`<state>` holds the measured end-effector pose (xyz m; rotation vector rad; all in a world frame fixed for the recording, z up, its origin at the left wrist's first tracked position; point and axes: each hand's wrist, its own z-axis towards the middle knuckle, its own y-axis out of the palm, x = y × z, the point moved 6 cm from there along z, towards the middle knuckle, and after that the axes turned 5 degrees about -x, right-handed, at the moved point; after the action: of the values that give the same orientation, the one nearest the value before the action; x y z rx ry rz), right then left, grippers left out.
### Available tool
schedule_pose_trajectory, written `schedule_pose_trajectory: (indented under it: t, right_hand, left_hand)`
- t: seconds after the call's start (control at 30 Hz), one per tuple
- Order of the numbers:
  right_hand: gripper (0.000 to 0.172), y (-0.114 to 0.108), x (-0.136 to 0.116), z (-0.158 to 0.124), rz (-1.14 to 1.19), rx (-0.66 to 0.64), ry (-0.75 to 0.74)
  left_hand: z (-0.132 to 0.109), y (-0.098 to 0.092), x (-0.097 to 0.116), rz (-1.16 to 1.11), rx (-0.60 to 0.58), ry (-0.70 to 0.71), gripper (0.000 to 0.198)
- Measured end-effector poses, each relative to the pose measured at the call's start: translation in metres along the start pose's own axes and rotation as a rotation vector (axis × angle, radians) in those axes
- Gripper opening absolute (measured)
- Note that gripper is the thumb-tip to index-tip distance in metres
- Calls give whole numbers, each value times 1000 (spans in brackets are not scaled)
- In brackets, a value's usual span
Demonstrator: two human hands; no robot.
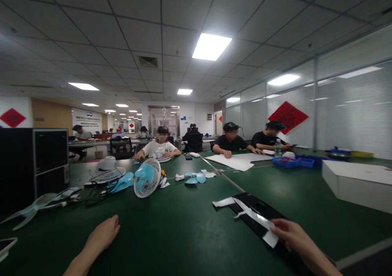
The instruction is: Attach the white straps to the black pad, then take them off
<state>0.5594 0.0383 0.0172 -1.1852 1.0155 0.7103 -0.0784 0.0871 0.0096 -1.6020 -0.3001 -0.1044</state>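
My right hand [289,232] pinches the near end of a white, partly shiny strip [255,217] between thumb and fingers. Whether it is paper or tape I cannot tell. Under it, a flat black panel [263,206] lies slantwise on the green table, with another white piece [223,202] across its far left end. My left hand [102,234] is over the table at the lower left, back upward, fingers curled together. Nothing shows in it, though its underside is hidden. Beyond it stands a white fan grille [156,178] with light blue blades [144,176].
Fan parts and cables clutter the left, beside a black computer tower [50,157]. A blue fan blade [196,178] lies mid-table. Across the table, several people sit; one handles a white sheet [232,160]. A white box [358,182] and blue trays [294,161] stand right.
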Motion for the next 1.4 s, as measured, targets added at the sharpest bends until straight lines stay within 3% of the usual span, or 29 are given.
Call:
schedule_pose_trajectory:
  t: [0.37,0.5,0.63,0.73,0.8,0.93,1.07,1.27,1.4]
  right_hand:
    - [36,29,-102,-14,2,-22,-312]
    - [30,36,-133,-5,-38,33,-444]
    - [24,49,-152,11,-245,164,-600]
    - [23,70,-154,24,-465,239,-727]
    - [24,90,-147,30,-626,223,-802]
    - [25,130,-118,38,-925,61,-837]
    - [26,151,-98,36,-1027,-72,-804]
    - [22,161,-101,24,-933,-210,-764]
    - [21,131,-103,35,-895,-70,-713]
  left_hand:
    - [14,10,-12,11,69,39,24]
    - [18,14,-16,-5,34,26,23]
    - [21,15,-18,-8,41,47,25]
    - [17,12,-15,-12,45,45,26]
    - [12,10,-12,-17,31,32,27]
    - [5,5,-7,-32,11,36,27]
    - [6,6,-8,-32,17,37,26]
    - [5,4,-5,-10,37,32,21]
    - [4,4,-3,11,40,38,21]
